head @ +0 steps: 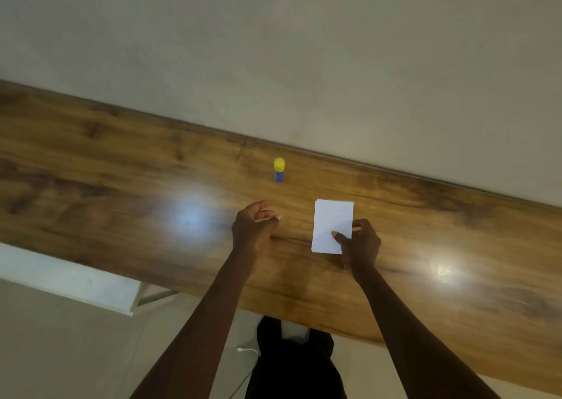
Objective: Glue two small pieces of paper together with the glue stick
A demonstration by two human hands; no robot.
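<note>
Now we hold the white paper pieces (pixel 333 225) on the wooden table (pixel 121 155) with our right hand (pixel 359 243), thumb on top. Our left hand (pixel 254 226) is loosely curled, empty. Farther stands the capped glue stick (pixel 279 170).

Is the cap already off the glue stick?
No, the glue stick stands upright on the table with its yellow cap on, and neither hand touches it.

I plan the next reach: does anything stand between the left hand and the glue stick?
Nothing visible does. Only bare wooden table lies between the left hand and the upright, capped glue stick; the papers are off to the right.
</note>
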